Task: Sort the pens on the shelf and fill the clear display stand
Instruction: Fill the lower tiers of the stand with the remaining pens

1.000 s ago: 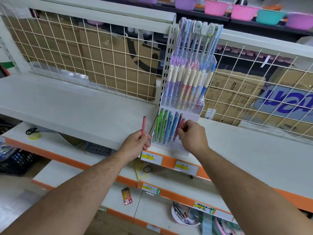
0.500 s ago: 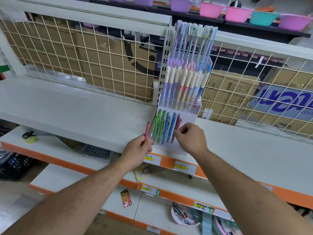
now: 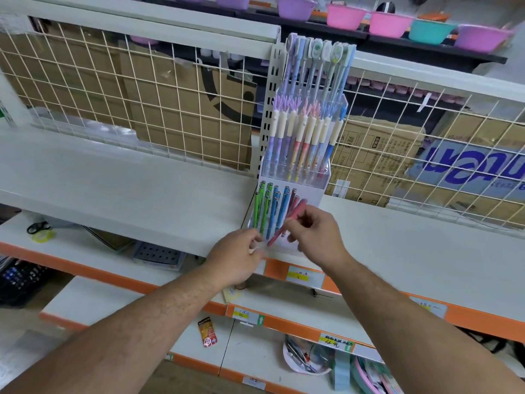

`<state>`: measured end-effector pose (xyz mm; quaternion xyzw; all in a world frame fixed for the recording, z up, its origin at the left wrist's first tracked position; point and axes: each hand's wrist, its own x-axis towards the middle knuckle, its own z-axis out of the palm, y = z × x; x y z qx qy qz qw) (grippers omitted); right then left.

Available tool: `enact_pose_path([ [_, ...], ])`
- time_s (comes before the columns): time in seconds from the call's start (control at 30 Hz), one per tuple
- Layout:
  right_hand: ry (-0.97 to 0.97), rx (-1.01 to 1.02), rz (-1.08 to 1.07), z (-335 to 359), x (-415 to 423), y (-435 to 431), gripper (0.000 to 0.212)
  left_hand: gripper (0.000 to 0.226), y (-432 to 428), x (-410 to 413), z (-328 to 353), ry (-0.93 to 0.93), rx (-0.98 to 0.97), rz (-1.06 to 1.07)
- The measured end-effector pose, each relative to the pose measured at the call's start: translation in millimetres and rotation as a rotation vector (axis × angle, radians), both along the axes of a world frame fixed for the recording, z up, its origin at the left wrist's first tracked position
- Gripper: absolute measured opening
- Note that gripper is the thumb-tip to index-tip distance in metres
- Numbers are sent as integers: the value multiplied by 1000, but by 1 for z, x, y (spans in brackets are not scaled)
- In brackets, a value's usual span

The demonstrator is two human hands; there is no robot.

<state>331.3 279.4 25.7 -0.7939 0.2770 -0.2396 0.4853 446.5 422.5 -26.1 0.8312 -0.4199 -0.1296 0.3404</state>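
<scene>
Fingers of the right hand (image 3: 315, 237) pinched a red pen (image 3: 299, 209), which slanted from just beside the left hand (image 3: 238, 258) up past the right hand's fingertips, across the front of the clear display stand (image 3: 295, 177). The left hand's fingers were curled close to the pen's lower tip; blur hid whether they gripped it. Both hands sat close together. Just beyond them, green pens (image 3: 257, 206), blue pens (image 3: 275, 209) and dark red pens (image 3: 294, 198) stood upright in the stand's lowest tier, with pastel pens (image 3: 301, 137) in the tiers above. The stand stood on the white shelf (image 3: 113, 189).
</scene>
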Motion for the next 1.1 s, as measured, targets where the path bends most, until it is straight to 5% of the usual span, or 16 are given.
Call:
enact_pose_path([
  [0.1,-20,-57,-179,8,-1,-15,9,19,7,20,-5,-191,134,78],
  [0.27,17,-146,-226,10,5,-22,9,30,11,32,-11,-249,362,53],
  [0.87,318,-434,-128,-13,21,-15,13,37,4,35,-4,-262,411,43],
  [1.1,337,-343,-123,-13,26,-19,12,37,3,34,-3,-280,418,41],
])
